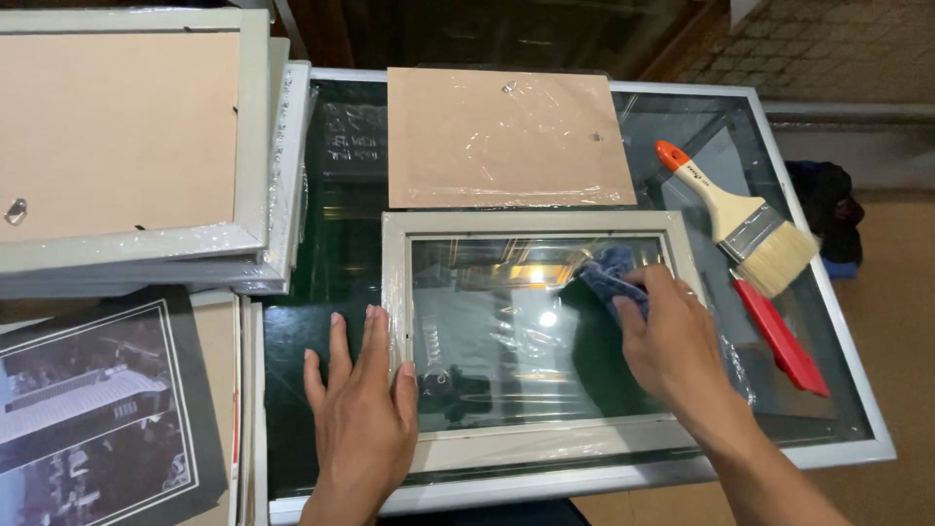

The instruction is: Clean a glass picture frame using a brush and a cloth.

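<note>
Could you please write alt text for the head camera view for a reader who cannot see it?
A right hand presses a blue cloth onto the glass of a white picture frame on a glass-topped table, while the left hand lies flat on the frame's left edge. A paintbrush lies at the right, stacked frames at the left.

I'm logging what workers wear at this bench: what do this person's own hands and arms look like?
Both are bare: the left hand and the right hand have no gloves, and no sleeves, watch or rings show on either forearm. The fingernails look short.
</note>
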